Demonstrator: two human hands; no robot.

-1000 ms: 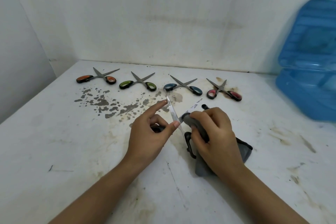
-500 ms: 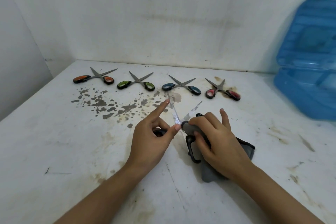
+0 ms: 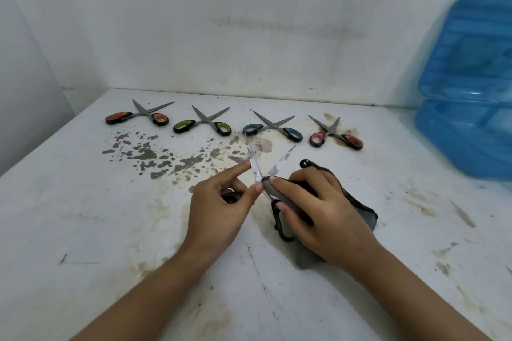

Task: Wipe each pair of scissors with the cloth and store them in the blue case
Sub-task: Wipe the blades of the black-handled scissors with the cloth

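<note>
1. At centre frame we hold an open pair of black-handled scissors [image 3: 263, 174], blades fanned upward.
2. Our left hand [image 3: 219, 207] pinches the left blade between thumb and extended forefinger.
3. Our right hand [image 3: 318, 210] grips the grey cloth [image 3: 363, 213], pressing it against the blades' crossing.
4. The blue case [image 3: 468, 97] stands open at the right edge.
5. Four other scissors [image 3: 273, 127] lie in a row above.

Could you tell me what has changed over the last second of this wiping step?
The right hand has slid the cloth down the blade to the pivot of the open scissors. The left hand still pinches the other blade. The four scissors in the row and the open blue case have not moved.
</note>
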